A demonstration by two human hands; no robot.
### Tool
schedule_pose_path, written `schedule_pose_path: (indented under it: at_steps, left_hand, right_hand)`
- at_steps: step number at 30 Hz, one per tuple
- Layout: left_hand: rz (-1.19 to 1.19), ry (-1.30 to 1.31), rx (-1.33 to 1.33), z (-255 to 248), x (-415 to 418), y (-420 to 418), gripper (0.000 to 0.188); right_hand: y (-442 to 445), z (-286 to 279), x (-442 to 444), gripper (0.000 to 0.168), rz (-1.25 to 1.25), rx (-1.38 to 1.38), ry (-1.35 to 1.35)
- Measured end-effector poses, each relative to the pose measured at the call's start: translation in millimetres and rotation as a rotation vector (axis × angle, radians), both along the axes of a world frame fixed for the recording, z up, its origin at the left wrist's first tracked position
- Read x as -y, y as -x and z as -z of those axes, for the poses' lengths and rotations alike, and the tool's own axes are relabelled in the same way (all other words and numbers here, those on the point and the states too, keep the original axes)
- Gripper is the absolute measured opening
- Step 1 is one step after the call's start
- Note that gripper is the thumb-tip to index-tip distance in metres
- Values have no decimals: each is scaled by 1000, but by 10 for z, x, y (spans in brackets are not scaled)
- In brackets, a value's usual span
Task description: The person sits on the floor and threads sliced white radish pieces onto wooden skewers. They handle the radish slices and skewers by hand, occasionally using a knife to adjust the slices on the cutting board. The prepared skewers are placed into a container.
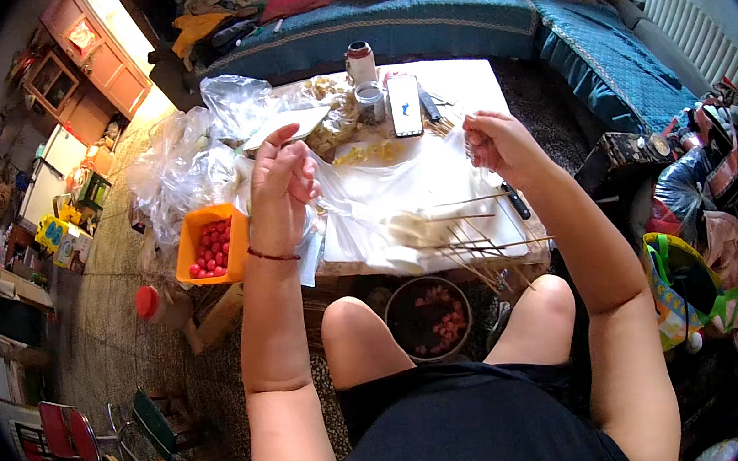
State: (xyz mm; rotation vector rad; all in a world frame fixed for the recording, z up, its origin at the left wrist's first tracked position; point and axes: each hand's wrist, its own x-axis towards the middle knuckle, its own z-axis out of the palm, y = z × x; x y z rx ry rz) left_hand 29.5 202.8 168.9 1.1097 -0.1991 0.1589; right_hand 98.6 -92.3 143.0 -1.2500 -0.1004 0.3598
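Observation:
A thin clear plastic bag [399, 192] is stretched above the white table between my two hands. My left hand [282, 172] grips its left edge, fingers curled, above and right of an orange container [243, 242] of red fruit. At its upper right edge, my right hand [497, 145] pinches the film. Pale, blurred items on several thin wooden skewers [474, 245] lie at the bag's lower part; the skewer ends stick out to the right and past the table's near edge. Whether those items are inside or beneath the film, I cannot tell.
A phone [405, 105], a glass jar [369, 99], a thermos [360, 62] and crumpled plastic bags [184, 156] occupy the table's far side. A black-handled knife [516, 202] lies near its right edge. Below, between my knees, sits a round bin [428, 320] with reddish scraps.

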Motion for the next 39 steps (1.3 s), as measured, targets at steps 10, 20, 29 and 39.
schedule_pose_path:
  at_steps: [10, 20, 29, 39]
  left_hand:
    - [-45, -274, -64, 831, 103, 285, 33]
    - [-55, -33, -167, 877, 197, 485, 30]
    - [-38, -10, -183, 931, 190, 450, 35]
    - [-9, -156, -212, 918, 165, 499, 86]
  right_hand:
    - [-23, 1152, -33, 22, 21, 46, 363]
    - [120, 2243, 958, 48, 309, 374, 1541]
    - [109, 2415, 807, 18, 331, 460, 1372]
    - [1114, 1270, 526, 13, -108, 831, 884]
